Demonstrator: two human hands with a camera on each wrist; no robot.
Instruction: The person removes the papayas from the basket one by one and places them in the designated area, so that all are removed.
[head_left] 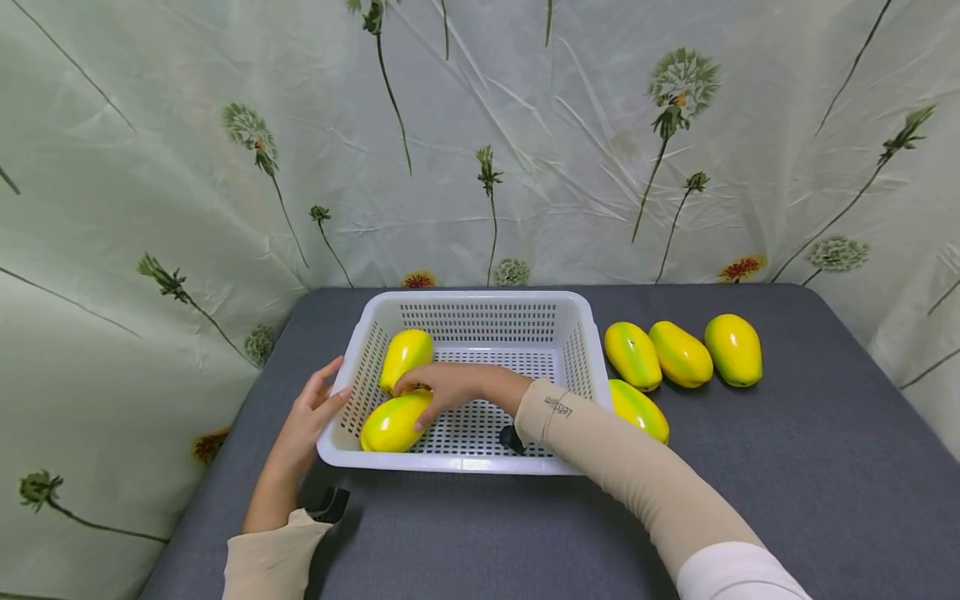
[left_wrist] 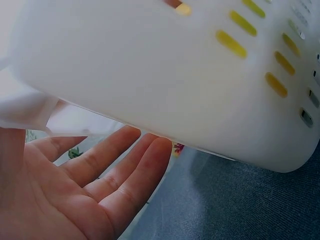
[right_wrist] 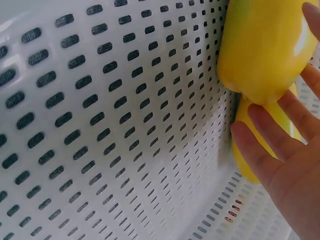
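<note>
In the head view a white perforated plastic basket [head_left: 468, 465] stands on the table. Two yellow papayas lie at its left end: a rear papaya [head_left: 407, 357] and a front papaya [head_left: 390, 423]. My right hand [head_left: 450, 385] reaches into the basket and holds the front papaya, thumb on the near side, fingers behind. The right wrist view shows this papaya [right_wrist: 265, 50] between thumb and fingers, the other papaya [right_wrist: 255, 145] beyond. My left hand [head_left: 303, 425] rests at the basket's left rim; the left wrist view shows its fingers [left_wrist: 135, 185] fairly straight beside the basket wall.
Right of the basket, three papayas [head_left: 678, 354] lie in a row, with another papaya [head_left: 637, 410] nearer, partly hidden by the basket and right sleeve. A dark grey cloth [head_left: 810, 467] covers the table. Behind hangs a pale curtain [head_left: 570, 167] printed with flowers.
</note>
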